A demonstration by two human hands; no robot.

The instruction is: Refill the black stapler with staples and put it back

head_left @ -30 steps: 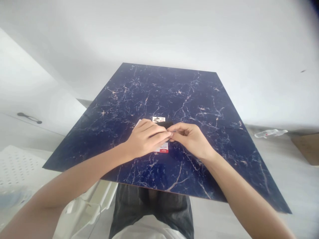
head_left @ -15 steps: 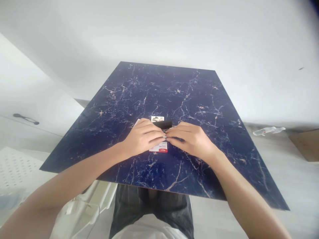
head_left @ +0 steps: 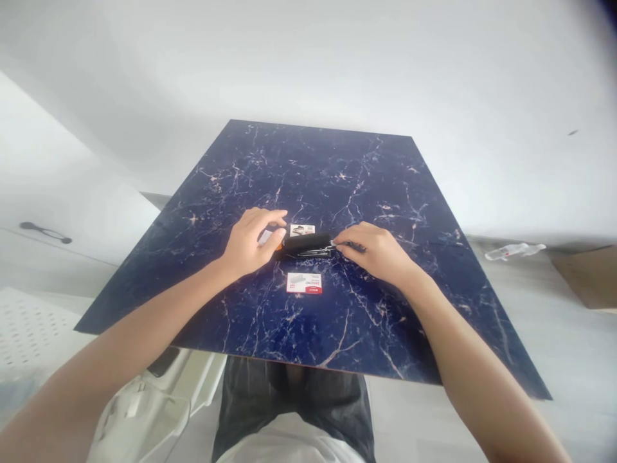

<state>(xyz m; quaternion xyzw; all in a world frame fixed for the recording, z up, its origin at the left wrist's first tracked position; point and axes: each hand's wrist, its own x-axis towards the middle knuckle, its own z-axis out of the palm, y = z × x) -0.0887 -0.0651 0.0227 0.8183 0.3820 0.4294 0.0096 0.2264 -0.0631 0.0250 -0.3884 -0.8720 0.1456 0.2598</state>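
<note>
Table (head_left: 313, 180), dark blue, lay beneath both hands. The left hand (head_left: 253, 241) was open beside the black stapler (head_left: 307, 242), midway between the side edges; the right hand (head_left: 378, 249) reached its other end, grip unclear. A red-and-white packet (head_left: 304, 283) lay toward the near edge, a smaller card (head_left: 303, 229) toward the far edge.

I see matt black plastic on top of the stapler (head_left: 306, 242), with a shiny metal strip (head_left: 314, 253) beneath. The pack (head_left: 304, 283) nearest me looks like smooth printed card. My bench (head_left: 308, 180) is smooth and glossy, patterned like veined marble. I wear dark cloth trousers (head_left: 294, 386); the bottle (head_left: 515, 251) seems clear plastic, the carton (head_left: 585, 276) matt brown cardboard.
</note>
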